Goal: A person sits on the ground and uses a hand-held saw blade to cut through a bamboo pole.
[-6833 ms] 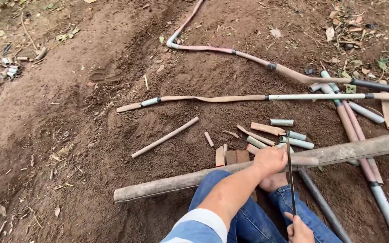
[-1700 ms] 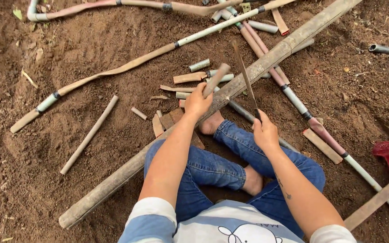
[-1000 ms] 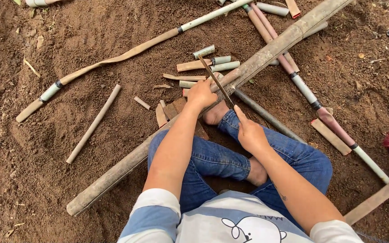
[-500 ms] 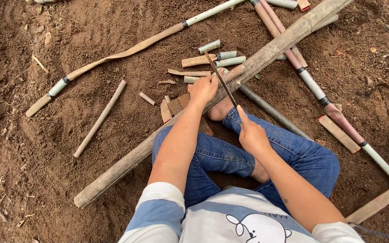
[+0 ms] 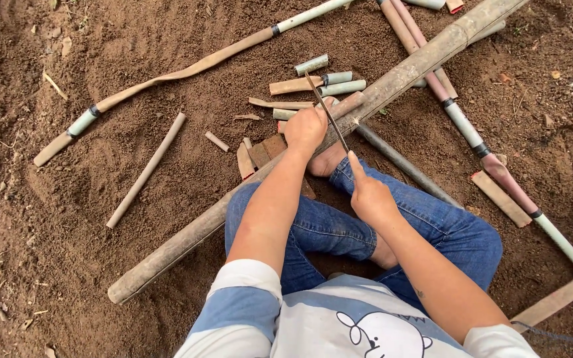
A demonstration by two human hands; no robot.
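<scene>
Left hand was clenched round a short stick of bamboo, pinning it against the long pole that lay slantwise across the person's lap. Right hand gripped the handle end of a thin blade, whose edge crossed the stick just above the left knuckles; the handle itself was hidden in the palm, so the grip was probably a full fist, though that could not be told for sure.

Compared with a moment and a half earlier, the stick had dropped from a raised, upright pose to rest low on the pole, and the blade had swung from standing clear beside it to lying across it. Half a second before, the two already met at much the same spot, so the tool had settled into contact and the cutting or splitting stroke looked to be under way rather than being lined up.

Bare brown soil served as the floor, loose and scuffed, outdoors with no walls in sight. Cut pieces, pale green and tan, lay bunched just beyond the left hand. A slim rod lay apart to the left, a bent cane beyond it, and banded canes ran off to the right.
</scene>
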